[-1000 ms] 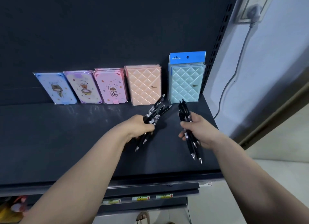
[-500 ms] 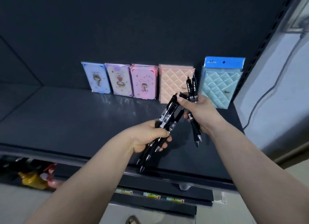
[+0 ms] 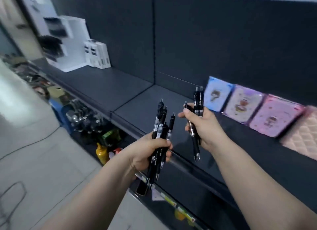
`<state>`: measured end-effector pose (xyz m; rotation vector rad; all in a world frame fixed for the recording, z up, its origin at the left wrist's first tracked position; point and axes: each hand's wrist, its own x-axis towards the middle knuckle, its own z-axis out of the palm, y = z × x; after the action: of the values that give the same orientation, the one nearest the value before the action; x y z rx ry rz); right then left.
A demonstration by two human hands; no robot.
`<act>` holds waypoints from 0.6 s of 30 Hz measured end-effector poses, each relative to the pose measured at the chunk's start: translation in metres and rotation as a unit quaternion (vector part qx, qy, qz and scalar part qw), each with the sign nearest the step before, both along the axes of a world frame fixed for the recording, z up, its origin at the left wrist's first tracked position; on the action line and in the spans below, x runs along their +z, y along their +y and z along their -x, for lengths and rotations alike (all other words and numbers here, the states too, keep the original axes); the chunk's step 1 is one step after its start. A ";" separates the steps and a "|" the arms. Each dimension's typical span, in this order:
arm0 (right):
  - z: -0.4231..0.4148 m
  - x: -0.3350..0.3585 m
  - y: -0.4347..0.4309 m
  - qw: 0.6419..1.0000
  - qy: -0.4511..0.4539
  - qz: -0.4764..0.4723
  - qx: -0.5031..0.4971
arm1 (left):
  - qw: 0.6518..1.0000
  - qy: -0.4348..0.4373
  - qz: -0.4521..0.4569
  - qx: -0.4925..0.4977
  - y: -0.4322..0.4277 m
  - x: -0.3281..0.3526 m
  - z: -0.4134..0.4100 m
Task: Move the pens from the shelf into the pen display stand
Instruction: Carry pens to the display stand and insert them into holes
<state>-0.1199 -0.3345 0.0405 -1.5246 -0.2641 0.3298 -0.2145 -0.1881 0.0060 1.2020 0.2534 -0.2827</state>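
Black pens (image 3: 161, 125) are filling both your hands by the shelf (image 3: 133, 95), your left hand (image 3: 151, 152) gripping a bundle and your right hand (image 3: 209, 128) gripping a few, so pickup is looking done and the distant white pen display stand (image 3: 75, 46) is awaiting them.

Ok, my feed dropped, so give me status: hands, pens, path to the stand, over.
Left hand grips a bundle of black pens. Right hand grips a smaller bundle. White display stand at shelf's far left, blurred; nothing seen blocking the way.
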 end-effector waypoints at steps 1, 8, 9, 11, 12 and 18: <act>0.003 -0.002 0.027 1.000 0.015 -0.002 0.015 | 0.999 -0.003 -0.025 0.035 0.026 0.001 0.006; 0.035 -0.012 0.233 0.981 0.143 -0.030 0.126 | 0.974 0.006 -0.051 0.222 0.195 -0.008 0.046; 0.039 -0.014 0.258 0.975 0.171 -0.042 0.135 | 0.973 0.001 -0.038 0.228 0.212 -0.011 0.050; 0.046 -0.018 0.298 0.968 0.202 -0.046 0.141 | 0.972 -0.005 -0.007 0.235 0.241 -0.016 0.056; 0.047 -0.020 0.320 0.967 0.208 -0.045 0.143 | 0.970 -0.008 0.005 0.241 0.258 -0.020 0.057; 0.030 -0.028 0.434 0.963 0.217 -0.013 0.161 | 0.965 0.002 0.042 0.257 0.359 -0.030 0.049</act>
<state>-0.1495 0.0991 0.0128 -1.3415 -0.1656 0.9030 -0.2633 0.1705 -0.0243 1.0113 0.5390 0.1574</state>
